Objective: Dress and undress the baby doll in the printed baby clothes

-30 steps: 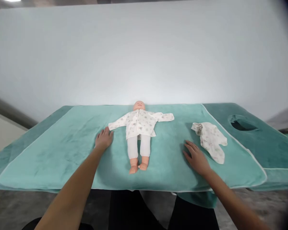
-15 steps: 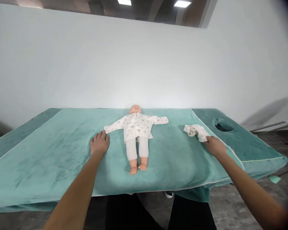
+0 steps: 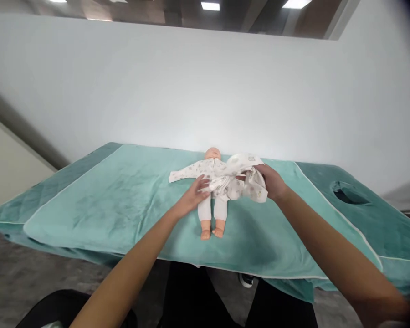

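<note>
Printed baby garment [image 3: 244, 164] hangs partly over the clothed baby doll [image 3: 205, 209], clamped in the fingers of the right hand [image 3: 274, 182]. The left hand [image 3: 193, 197] has its fingers apart close by; contact is unclear.

1. You have lots of room on the bed [image 3: 89, 205], to your left.
2. The cloth [image 3: 258, 189] in your right hand [image 3: 272, 181] blocks part of the doll [image 3: 220, 209].
3. The wall [image 3: 191, 91] stops you past its head [image 3: 212, 153].

White crumpled cloth garment [image 3: 258, 189]: matt
Pink plastic doll feet [image 3: 205, 233], six o'clock: smooth
Mint rectangular cloth sheet [image 3: 105, 205]: plush
</note>
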The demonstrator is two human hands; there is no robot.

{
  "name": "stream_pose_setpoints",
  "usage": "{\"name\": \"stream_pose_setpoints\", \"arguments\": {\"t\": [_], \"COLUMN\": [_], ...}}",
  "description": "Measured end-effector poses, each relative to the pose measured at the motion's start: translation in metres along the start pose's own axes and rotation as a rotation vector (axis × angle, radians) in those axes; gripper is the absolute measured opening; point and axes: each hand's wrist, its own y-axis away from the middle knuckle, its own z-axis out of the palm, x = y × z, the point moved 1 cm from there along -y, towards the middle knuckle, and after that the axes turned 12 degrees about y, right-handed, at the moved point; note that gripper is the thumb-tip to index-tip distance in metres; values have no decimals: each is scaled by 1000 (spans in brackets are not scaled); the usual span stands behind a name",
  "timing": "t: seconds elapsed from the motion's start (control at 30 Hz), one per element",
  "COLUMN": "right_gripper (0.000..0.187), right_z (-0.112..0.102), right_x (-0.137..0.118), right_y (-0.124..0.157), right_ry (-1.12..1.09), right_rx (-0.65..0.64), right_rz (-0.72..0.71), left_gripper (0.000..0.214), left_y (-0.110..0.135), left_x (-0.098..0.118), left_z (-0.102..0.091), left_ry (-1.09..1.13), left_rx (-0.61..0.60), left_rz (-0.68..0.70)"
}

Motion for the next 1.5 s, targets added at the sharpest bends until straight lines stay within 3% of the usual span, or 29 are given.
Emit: {"name": "stream_pose_setpoints", "arguments": {"t": [0.07,0.13,0.2,0.27,0.37,0.43,0.5,0.57,0.63,0.73,0.8,0.87,1.0,1.13,1.23,1.33,1.43,1.5], "right_gripper": [36,39,42,44,49,45,35,23,21,34,36,35,23,14,24,31,33,35], "right_z": [8,9,2,-10,-37,-52,-58,-48,-25,17,39,50,54,60,67,73,77,77], "right_x": [8,13,13,9,1,0,1,1,-4,-19,-29,-37,-45,-47,-44,-41,-42,-45], "right_y": [-4,-1,5,12,21,25,29,35,41,48,48,44,32,25,24,26,27,25], "right_ry": [-60,-38,67,241,563,823,1058,1152,1104,1018,1030,1069,1125,1146,1028,782,592,507], "right_rx": [-40,-70,-97,-89,68,224,320,304,193,39,35,64,70,-17,-36,-31,-83,-121], "right_rz": [20,68,95,70,32,97,136,38,-186,-553,-729,-813,-813,-838,-821,-671,-516,-434], "left_gripper": [76,55,32,22,21,26,31,33,34,35,35,42,52,58,67,46,18,18], "left_y": [7,12,14,13,10,7,3,-3,-9,-17,-18,-17,-13,-5,7,21,31,34], "left_x": [25,45,60,71,86,97,108,119,130,148,159,168,175,166,154,146,147,154], "left_z": [14,19,18,15,6,2,1,4,12,28,36,39,36,34,35,38,40,39], "left_ry": [19,-36,-47,32,212,300,333,300,247,219,232,241,215,79,-54,-226,-278,-209], "left_rx": [9,28,31,114,414,525,511,405,249,31,-51,-89,-149,-205,-7,222,246,258], "left_rz": [7,-12,-25,2,125,194,216,201,166,92,40,5,14,30,150,276,173,148]}}
